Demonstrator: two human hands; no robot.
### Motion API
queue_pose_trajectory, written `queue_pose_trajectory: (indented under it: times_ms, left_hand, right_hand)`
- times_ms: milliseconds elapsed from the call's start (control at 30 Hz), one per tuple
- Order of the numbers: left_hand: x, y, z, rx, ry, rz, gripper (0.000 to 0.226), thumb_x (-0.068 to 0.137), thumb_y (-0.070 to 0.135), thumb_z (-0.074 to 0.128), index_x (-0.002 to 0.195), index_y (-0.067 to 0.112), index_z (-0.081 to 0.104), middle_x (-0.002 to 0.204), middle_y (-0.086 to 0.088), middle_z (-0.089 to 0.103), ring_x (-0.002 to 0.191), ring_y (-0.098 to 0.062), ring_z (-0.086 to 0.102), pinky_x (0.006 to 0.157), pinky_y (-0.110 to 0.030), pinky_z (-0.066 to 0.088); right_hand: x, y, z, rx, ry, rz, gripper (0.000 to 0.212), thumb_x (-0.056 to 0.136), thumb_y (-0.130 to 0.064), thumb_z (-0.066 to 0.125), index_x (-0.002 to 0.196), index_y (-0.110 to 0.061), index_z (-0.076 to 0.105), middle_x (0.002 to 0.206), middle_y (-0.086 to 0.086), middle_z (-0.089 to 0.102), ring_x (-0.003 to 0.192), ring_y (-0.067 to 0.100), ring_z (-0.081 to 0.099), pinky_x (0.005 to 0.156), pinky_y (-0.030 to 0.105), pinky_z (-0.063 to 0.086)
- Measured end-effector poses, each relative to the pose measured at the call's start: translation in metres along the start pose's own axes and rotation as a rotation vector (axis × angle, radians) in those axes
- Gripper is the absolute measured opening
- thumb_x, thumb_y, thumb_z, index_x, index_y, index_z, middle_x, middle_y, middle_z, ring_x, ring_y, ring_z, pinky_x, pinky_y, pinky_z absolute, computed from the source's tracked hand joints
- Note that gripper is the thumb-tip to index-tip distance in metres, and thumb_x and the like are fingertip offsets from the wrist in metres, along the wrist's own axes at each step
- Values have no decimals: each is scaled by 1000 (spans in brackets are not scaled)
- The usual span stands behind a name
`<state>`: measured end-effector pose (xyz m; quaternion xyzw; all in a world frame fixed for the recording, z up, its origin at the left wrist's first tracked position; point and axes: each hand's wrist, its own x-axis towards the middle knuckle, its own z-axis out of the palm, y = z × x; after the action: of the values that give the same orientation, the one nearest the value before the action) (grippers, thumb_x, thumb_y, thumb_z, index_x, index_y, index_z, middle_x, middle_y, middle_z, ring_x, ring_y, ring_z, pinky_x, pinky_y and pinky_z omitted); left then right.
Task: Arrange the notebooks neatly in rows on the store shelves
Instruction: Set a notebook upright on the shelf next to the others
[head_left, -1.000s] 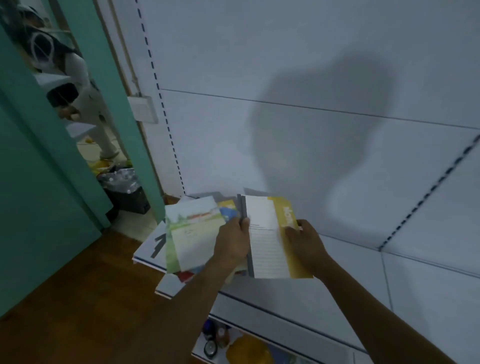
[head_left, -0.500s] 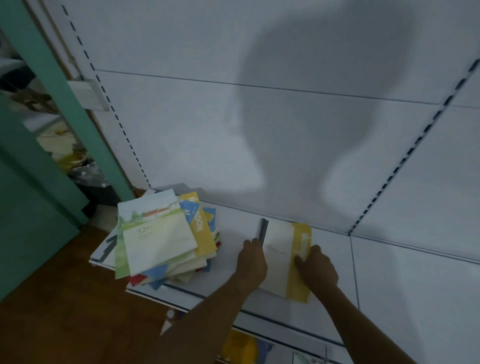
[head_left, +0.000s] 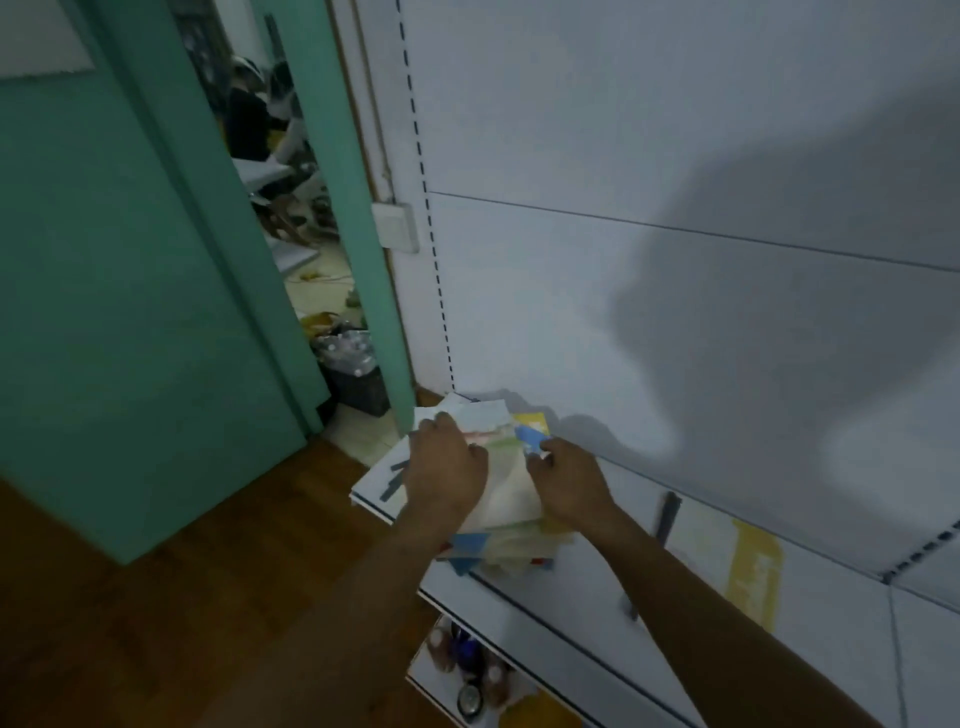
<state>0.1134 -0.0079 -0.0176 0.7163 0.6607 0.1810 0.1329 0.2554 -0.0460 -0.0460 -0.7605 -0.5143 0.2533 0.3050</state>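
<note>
What I can't make out from my feed

My left hand (head_left: 447, 467) and right hand (head_left: 569, 483) cover most of the notebook stack (head_left: 506, 499), fingertips hidden; the yellow notebook (head_left: 727, 561) is motion-blurred, and the lower-shelf bottles (head_left: 467, 670) are too dark to identify.

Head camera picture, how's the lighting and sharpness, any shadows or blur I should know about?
Head view: dim overall, with a large soft shadow of the person thrown on the white back panel. Head view: both hands, left hand and right hand, and the notebook stack look smeared. Head view: wide-angle bending curves the green door frame.
</note>
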Motion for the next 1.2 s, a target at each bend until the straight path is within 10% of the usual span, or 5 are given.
queue_pose_trajectory:
  times_ms: [100, 300, 600, 767, 1200]
  left_hand:
    - [8, -48, -13, 73, -133, -177, 47, 91, 42, 50, 122, 6, 48, 124, -14, 51, 116, -29, 49, 93, -37, 47]
    - [1, -64, -14, 4, -214, -100, 48, 93, 44, 52, 125, 8, 49, 129, -13, 49, 119, -25, 50, 95, -31, 44]
    - [13, -71, -9, -221, -223, -21, 64, 77, 40, 71, 129, 8, 51, 121, -12, 60, 110, -28, 59, 91, -40, 52]
    - [-8, -9, 9, -492, -369, 94, 45, 86, 18, 66, 119, -3, 45, 113, -11, 60, 102, -30, 61, 80, -31, 50]
    - [-174, 188, 138, -551, -734, 329, 42, 88, 18, 66, 116, 3, 40, 119, -15, 58, 106, -28, 59, 82, -31, 47]
  right_hand:
    - [3, -19, 30, -20, -41, 78, 28, 90, -32, 52, 75, -9, 55, 102, 14, 63, 100, 28, 60, 75, 27, 45]
    - [-4, -39, 57, -66, -17, 238, 53, 88, -36, 55, 127, -3, 44, 129, 18, 43, 119, 31, 47, 93, 33, 41]
    - [-19, -36, 52, 202, 113, 396, 39, 92, -33, 52, 113, -1, 56, 108, 8, 59, 104, 27, 57, 79, 27, 41]
    - [-44, 2, 2, 471, 299, 498, 45, 87, -41, 49, 112, -5, 52, 108, 9, 59, 91, 23, 57, 76, 31, 48]
    - [-180, 212, -165, 271, 574, 706, 31, 90, -27, 53, 107, -5, 41, 103, 12, 54, 90, 28, 54, 73, 36, 43]
